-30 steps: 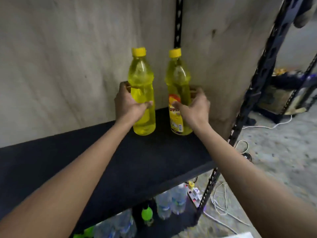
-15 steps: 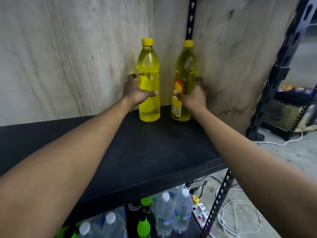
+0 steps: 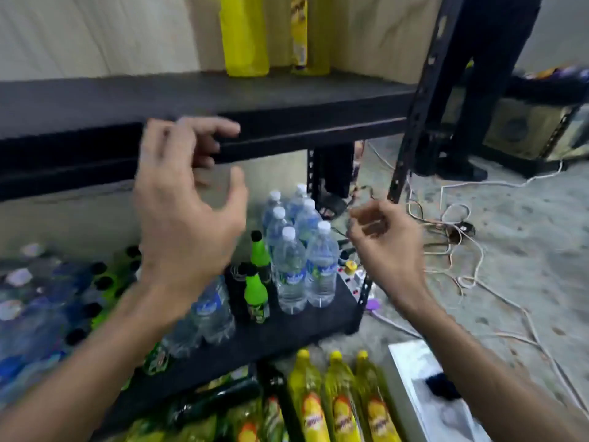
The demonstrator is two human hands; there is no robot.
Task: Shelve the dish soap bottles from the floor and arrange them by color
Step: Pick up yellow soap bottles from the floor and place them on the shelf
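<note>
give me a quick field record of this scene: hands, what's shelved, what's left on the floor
left hand: open, empty, in front of the upper shelf edge
right hand: loosely curled, empty
upper shelf: two yellow bottles standing at the back corner
lower shelf: clear water bottles, green bottles
floor: yellow dish soap bottles lying in a row, not yet shelved

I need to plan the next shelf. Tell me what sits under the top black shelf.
On the lower shelf stand clear water bottles and green bottles. More bottles lie further left, blurred and partly covered by the left hand and its forearm, so no count is possible.
</note>
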